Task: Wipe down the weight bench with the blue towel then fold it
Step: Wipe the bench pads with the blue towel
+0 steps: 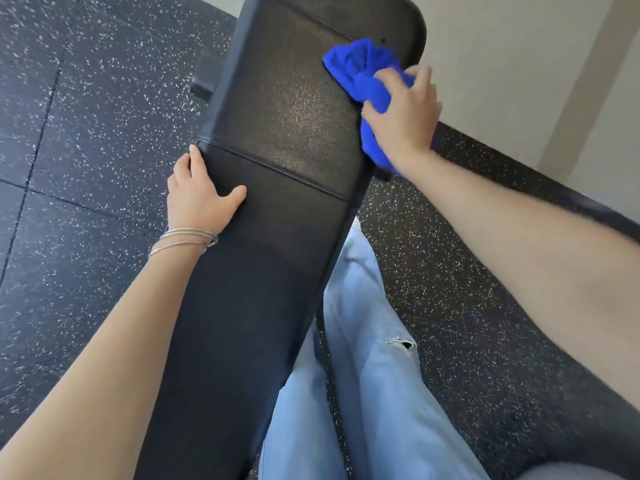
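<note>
A long black padded weight bench (277, 140) runs from the bottom of the view up to the top right, with a seam across its middle. A bunched blue towel (360, 71) lies on the bench's far right edge, part of it hanging over the side. My right hand (405, 116) grips the towel and presses it against the pad. My left hand (199, 199), with thin bangles at the wrist, rests flat on the bench's left edge just below the seam, fingers spread over the side.
Black speckled rubber floor tiles (79, 133) surround the bench. A pale wall (519, 64) rises at the upper right. My leg in light blue jeans (367, 341) stands right of the bench. A dark bench foot (204, 81) shows at left.
</note>
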Demonstrator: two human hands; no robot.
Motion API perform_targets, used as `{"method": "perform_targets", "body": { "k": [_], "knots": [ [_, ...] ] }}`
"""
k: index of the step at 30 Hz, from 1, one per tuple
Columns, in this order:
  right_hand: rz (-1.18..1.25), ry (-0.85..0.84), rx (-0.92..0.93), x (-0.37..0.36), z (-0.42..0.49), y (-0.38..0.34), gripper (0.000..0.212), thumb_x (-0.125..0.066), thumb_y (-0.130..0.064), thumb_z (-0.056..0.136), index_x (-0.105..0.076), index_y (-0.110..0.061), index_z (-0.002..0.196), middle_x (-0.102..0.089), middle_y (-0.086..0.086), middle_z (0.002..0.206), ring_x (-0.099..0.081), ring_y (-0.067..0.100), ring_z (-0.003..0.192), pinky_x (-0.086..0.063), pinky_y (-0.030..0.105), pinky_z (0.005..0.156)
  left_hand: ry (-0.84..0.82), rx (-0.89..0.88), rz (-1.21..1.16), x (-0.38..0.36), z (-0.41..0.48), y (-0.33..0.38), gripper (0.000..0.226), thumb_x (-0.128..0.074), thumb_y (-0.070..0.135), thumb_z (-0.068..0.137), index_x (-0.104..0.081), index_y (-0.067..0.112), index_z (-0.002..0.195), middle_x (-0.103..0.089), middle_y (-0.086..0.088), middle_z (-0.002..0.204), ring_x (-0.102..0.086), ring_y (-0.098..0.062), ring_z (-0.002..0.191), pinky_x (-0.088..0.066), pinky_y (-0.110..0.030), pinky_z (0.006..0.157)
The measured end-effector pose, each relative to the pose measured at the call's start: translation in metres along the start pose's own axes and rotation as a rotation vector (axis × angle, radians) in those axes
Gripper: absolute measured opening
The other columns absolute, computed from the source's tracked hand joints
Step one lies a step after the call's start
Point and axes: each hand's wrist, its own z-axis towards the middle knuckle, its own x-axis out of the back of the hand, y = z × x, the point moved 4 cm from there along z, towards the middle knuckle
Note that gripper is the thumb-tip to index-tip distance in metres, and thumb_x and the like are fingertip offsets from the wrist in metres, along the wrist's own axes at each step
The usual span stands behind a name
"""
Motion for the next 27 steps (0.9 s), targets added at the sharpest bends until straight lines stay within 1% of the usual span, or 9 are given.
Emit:
{"method": "perform_targets", "body": {
  "k": [2,5,7,9,15,17,19,24,27],
  "knots": [
    [0.008,-0.011,0.257,-0.004,-0.031,-0.017,0.033,-0.065,-0.032,0.074,-0.066,-0.028,0.107,-0.053,0.011,0.12,-0.054,0.033,0.094,-0.042,0.042,0.081,0.012,0.021,-0.019,0.001,0.0,0.003,0.089,-0.064,0.036,0.085,-0.012,0.004,0.15,-0.02,-0.018,0.153,-0.021,-0.038,0.139,-0.018,-0.043,0.116],
    [-0.064,-0.075,0.921,0.001,-0.063,-0.026,0.02,-0.07,-0.027,0.068,-0.071,-0.026,0.089,-0.065,0.014,0.101,-0.058,0.031,0.074,-0.045,0.038,0.067,0.02,0.051,-0.022,0.004,0.0,0.009,0.088,-0.064,0.036,0.085,-0.014,0.002,0.149,-0.021,-0.019,0.152,-0.023,-0.038,0.138,-0.018,-0.042,0.115],
    [-0.196,-0.142,1.167,0.005,-0.042,-0.018,0.015,-0.067,-0.031,0.073,-0.069,-0.028,0.087,-0.065,0.013,0.099,-0.059,0.03,0.074,-0.045,0.037,0.066,-0.001,0.068,-0.018,0.005,0.002,0.011,0.088,-0.064,0.037,0.086,-0.013,0.004,0.149,-0.023,-0.019,0.151,-0.025,-0.038,0.137,-0.02,-0.044,0.114],
    [-0.287,-0.136,1.102,0.008,0.0,-0.009,0.021,-0.068,-0.034,0.072,-0.069,-0.026,0.091,-0.063,0.014,0.105,-0.059,0.032,0.08,-0.044,0.039,0.07,-0.021,0.089,-0.024,0.007,0.005,0.013,0.087,-0.062,0.038,0.086,-0.013,0.006,0.15,-0.024,-0.018,0.151,-0.025,-0.038,0.137,-0.021,-0.045,0.114],
    [-0.115,-0.021,0.256,0.021,0.107,0.018,0.033,-0.056,-0.038,0.082,-0.059,-0.029,0.114,-0.046,0.01,0.128,-0.045,0.033,0.114,-0.036,0.043,0.09,-0.012,0.167,-0.041,0.009,0.019,0.026,0.088,-0.063,0.041,0.085,-0.015,0.002,0.148,-0.028,-0.023,0.148,-0.027,-0.041,0.136,-0.024,-0.048,0.113],
    [-0.065,-0.039,0.282,0.022,0.109,0.019,0.034,-0.056,-0.042,0.083,-0.061,-0.028,0.113,-0.046,0.01,0.129,-0.045,0.03,0.115,-0.037,0.041,0.09,0.02,0.2,-0.053,0.009,0.025,0.032,0.088,-0.063,0.042,0.085,-0.017,0.001,0.148,-0.029,-0.024,0.147,-0.028,-0.04,0.135,-0.025,-0.049,0.112],
    [-0.025,-0.081,0.423,0.023,0.101,0.023,0.035,-0.06,-0.044,0.082,-0.065,-0.024,0.11,-0.048,0.013,0.126,-0.047,0.032,0.114,-0.037,0.041,0.089,0.041,0.232,-0.062,0.009,0.031,0.042,0.089,-0.063,0.044,0.084,-0.018,0.001,0.147,-0.03,-0.023,0.147,-0.029,-0.04,0.135,-0.025,-0.049,0.111],
    [-0.067,-0.058,0.604,0.022,0.113,0.008,0.025,-0.064,-0.039,0.077,-0.07,-0.022,0.094,-0.058,0.014,0.114,-0.055,0.036,0.099,-0.039,0.043,0.077,0.071,0.25,-0.069,0.01,0.05,0.056,0.086,-0.062,0.045,0.085,-0.022,-0.001,0.145,-0.032,-0.021,0.147,-0.03,-0.039,0.135,-0.025,-0.048,0.111],
    [-0.107,-0.032,0.797,0.017,0.13,-0.024,0.02,-0.064,-0.036,0.075,-0.071,-0.021,0.087,-0.062,0.014,0.106,-0.059,0.036,0.088,-0.042,0.042,0.071,0.083,0.256,-0.068,0.01,0.057,0.061,0.085,-0.062,0.046,0.085,-0.024,0.0,0.145,-0.034,-0.021,0.146,-0.031,-0.038,0.135,-0.025,-0.047,0.111]
  ]
}}
